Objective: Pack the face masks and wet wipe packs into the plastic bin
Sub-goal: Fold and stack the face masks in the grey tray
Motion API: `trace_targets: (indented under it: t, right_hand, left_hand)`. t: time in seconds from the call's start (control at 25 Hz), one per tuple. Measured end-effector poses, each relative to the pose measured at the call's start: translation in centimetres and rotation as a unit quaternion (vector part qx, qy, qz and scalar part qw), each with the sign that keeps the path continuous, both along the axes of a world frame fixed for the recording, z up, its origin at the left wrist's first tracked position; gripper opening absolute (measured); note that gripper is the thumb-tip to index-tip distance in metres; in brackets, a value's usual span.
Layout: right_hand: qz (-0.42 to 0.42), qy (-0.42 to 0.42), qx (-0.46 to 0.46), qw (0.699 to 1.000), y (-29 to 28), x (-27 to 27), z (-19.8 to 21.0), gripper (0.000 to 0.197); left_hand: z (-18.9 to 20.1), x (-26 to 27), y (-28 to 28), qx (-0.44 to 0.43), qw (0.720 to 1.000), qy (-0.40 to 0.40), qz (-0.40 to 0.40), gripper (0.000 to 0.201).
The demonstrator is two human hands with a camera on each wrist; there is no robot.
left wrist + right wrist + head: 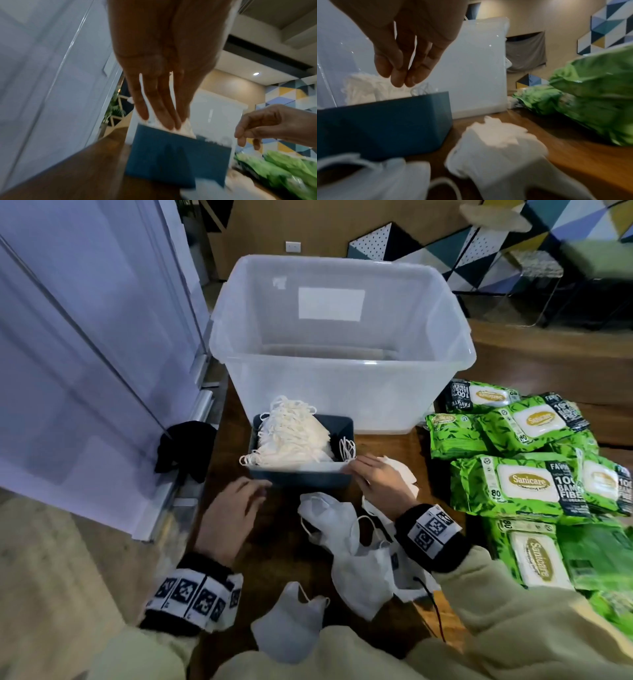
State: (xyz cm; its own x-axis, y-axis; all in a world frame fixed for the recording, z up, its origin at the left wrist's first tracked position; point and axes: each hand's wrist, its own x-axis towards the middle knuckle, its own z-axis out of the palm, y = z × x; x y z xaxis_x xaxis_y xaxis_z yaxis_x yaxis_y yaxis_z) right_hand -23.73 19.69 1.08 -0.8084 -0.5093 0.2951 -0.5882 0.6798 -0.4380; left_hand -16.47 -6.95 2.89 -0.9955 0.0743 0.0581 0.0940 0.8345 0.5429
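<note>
A clear plastic bin (pixel 342 385) stands at the back of the wooden table, and I see nothing inside it. In front of it a small dark blue box (pixel 301 477) holds a stack of white face masks (pixel 294 436). My left hand (pixel 253 491) hovers at the box's near left corner with fingers straight (pixel 159 115), holding nothing. My right hand (pixel 356 470) hangs over the near right corner, fingers (pixel 402 75) loosely curled just above the rim, empty. Loose masks (pixel 346 535) lie near me. Green wet wipe packs (pixel 524 484) are piled on the right.
A black cloth (pixel 185 446) lies at the table's left edge against a white panelled wall (pixel 85 354). Another loose mask (pixel 287 621) sits by my sleeves, and one lies under my right hand (pixel 496 142). A thin black cable (pixel 435 607) runs beside my right sleeve.
</note>
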Motion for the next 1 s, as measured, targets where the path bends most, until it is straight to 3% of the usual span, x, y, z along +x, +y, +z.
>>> trace_targets:
  t: [0.08, 0.16, 0.32, 0.4, 0.52, 0.68, 0.76, 0.84, 0.88, 1.0]
  right_hand:
    - [-0.053, -0.114, 0.022, 0.992, 1.1, 2.2, -1.3, 0.018]
    - [-0.072, -0.223, 0.095, 0.967, 1.6, 3.6, -2.5, 0.02]
    - [-0.043, -0.253, 0.144, 0.956, 1.2, 5.4, -3.3, 0.023]
    - [-0.035, -0.252, 0.157, 0.954, 1.1, 5.8, -3.0, 0.024]
    - [-0.044, -0.251, 0.147, 0.956, 2.1, 6.0, -1.8, 0.023]
    - [-0.031, -0.252, 0.134, 0.958, 3.0, 7.1, 0.5, 0.027]
    - [0.05, -0.275, 0.109, 0.954, 2.0, 8.1, 1.7, 0.051]
    - [0.144, -0.298, 0.082, 0.94, 0.2, 8.9, 2.6, 0.079]
    - [0.169, -0.302, 0.072, 0.935, -0.5, 9.1, 2.7, 0.083]
    - [0.116, -0.379, 0.011, 0.918, -1.4, 8.6, 2.8, 0.058]
  left_hand:
    - [-1.8, 3.2, 0.2, -0.025, 0.982, -0.184, -0.037, 0.026]
    - [-3.6, 5.3, -0.1, -0.061, 0.945, -0.313, -0.065, 0.025]
    - [-5.9, 8.7, 0.6, -0.159, 0.908, -0.378, -0.086, 0.05]
    - [-6.4, 10.1, 1.6, -0.217, 0.903, -0.358, -0.093, 0.05]
    - [-6.6, 10.8, 1.9, -0.241, 0.905, -0.337, -0.1, 0.032]
    - [-4.8, 9.9, 1.8, -0.101, 0.94, -0.311, -0.102, 0.016]
    - [-2.8, 8.7, 3.1, -0.027, 0.958, -0.259, -0.117, 0.022]
    - [-0.7, 7.0, 4.9, -0.011, 0.967, -0.202, -0.156, 0.029]
    - [0.6, 6.2, 5.8, -0.013, 0.968, -0.177, -0.178, 0.029]
    - [3.6, 3.9, 6.5, 0.06, 0.973, -0.118, -0.191, 0.024]
